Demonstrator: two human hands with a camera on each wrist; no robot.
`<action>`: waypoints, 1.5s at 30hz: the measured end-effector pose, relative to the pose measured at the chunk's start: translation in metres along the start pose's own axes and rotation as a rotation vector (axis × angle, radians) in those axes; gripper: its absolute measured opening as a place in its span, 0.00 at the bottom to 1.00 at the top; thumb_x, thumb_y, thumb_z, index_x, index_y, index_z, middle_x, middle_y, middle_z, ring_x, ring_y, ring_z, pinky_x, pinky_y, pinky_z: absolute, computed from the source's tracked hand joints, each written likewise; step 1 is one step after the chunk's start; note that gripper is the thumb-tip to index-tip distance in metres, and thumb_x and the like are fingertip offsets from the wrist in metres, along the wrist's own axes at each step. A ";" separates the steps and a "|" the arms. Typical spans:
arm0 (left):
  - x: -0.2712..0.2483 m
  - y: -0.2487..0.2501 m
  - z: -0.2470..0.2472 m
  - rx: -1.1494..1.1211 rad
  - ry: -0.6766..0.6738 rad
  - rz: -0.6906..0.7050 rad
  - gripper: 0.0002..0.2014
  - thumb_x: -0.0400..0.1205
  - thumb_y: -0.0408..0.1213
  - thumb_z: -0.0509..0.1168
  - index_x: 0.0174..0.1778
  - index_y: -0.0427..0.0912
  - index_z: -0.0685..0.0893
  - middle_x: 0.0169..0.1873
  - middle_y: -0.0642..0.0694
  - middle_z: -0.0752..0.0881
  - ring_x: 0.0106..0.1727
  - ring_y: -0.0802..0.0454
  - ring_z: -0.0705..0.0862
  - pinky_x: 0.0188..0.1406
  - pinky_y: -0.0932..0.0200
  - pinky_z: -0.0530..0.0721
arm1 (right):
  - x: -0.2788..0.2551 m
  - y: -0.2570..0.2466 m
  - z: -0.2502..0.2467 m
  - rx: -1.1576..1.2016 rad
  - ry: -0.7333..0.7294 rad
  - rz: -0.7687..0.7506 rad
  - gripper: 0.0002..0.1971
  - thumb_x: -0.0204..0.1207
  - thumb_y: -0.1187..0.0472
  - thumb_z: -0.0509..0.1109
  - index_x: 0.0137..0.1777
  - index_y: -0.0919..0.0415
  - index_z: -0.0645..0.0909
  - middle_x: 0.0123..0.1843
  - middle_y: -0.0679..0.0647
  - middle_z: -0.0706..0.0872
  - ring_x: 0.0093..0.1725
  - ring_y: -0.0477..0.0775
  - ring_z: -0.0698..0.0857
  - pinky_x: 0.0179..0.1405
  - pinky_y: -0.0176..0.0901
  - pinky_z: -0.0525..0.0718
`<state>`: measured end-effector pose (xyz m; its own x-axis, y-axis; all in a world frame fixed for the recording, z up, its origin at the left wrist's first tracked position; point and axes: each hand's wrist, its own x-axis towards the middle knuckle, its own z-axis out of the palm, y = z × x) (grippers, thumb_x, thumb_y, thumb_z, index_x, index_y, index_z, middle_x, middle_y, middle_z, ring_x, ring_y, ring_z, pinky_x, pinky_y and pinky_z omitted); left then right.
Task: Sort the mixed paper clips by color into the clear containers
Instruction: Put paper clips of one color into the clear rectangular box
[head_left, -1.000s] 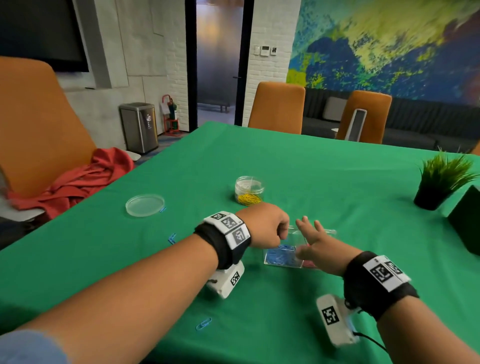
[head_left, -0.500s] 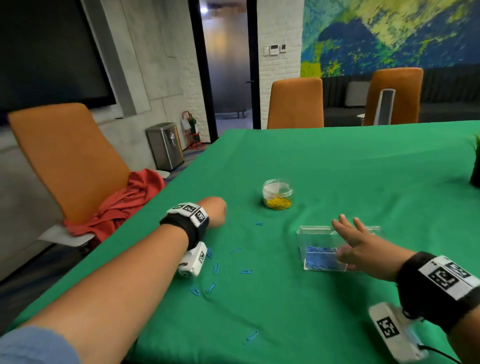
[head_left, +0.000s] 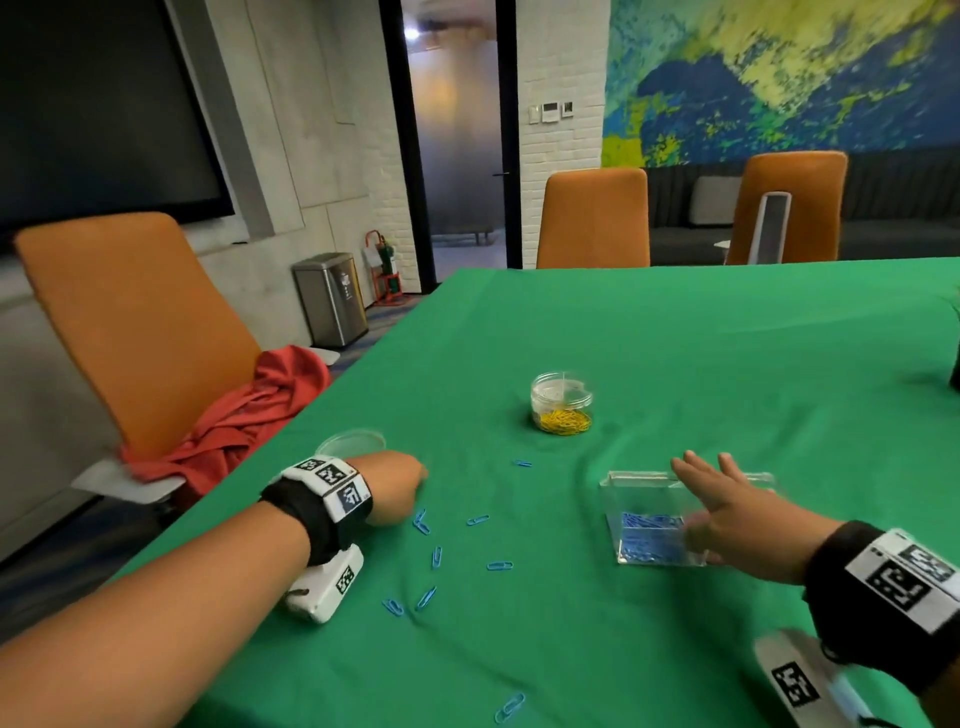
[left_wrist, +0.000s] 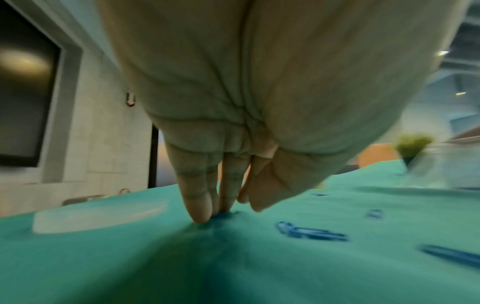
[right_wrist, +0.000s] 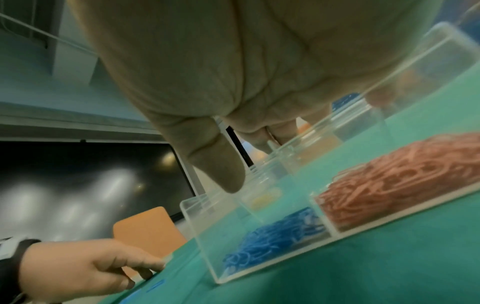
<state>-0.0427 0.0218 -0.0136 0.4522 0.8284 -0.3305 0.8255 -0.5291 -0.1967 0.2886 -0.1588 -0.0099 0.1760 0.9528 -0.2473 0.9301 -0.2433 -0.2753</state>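
here left hand (head_left: 395, 486) presses a blue clip (left_wrist: 221, 215) down

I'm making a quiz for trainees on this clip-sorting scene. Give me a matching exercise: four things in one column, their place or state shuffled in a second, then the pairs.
Things:
1. yellow clips
2. red clips
3. left hand
4. round lid

Places or states:
A. fingertips down on the green cloth
B. flat on the cloth, beyond the left hand
C. in the round jar
D. in the divided box, beside the blue clips

Pairs: 1-C, 2-D, 3-A, 4-B
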 end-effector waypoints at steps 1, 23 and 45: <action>-0.009 0.003 0.003 -0.016 -0.004 0.038 0.17 0.80 0.29 0.57 0.62 0.41 0.82 0.58 0.40 0.85 0.59 0.39 0.85 0.60 0.48 0.83 | 0.001 -0.005 -0.001 -0.014 -0.005 0.022 0.38 0.81 0.53 0.63 0.87 0.49 0.47 0.88 0.48 0.39 0.86 0.58 0.38 0.82 0.70 0.48; -0.098 0.024 0.034 -0.149 0.054 0.432 0.30 0.79 0.38 0.58 0.81 0.55 0.71 0.76 0.54 0.71 0.74 0.47 0.72 0.78 0.52 0.69 | 0.106 -0.166 0.040 -0.382 -0.178 -0.358 0.18 0.78 0.62 0.64 0.67 0.62 0.79 0.67 0.59 0.83 0.67 0.61 0.82 0.58 0.44 0.79; -0.139 0.021 0.070 -0.323 0.357 0.355 0.10 0.81 0.48 0.64 0.52 0.57 0.90 0.48 0.56 0.86 0.50 0.55 0.86 0.53 0.54 0.84 | -0.060 -0.126 0.067 -0.448 -0.101 -0.765 0.05 0.78 0.61 0.61 0.50 0.52 0.77 0.51 0.53 0.76 0.48 0.64 0.83 0.42 0.54 0.84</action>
<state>-0.1122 -0.1176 -0.0362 0.7584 0.6516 0.0171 0.6389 -0.7483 0.1783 0.1389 -0.1974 -0.0222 -0.5541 0.7997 -0.2312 0.8239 0.5665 -0.0152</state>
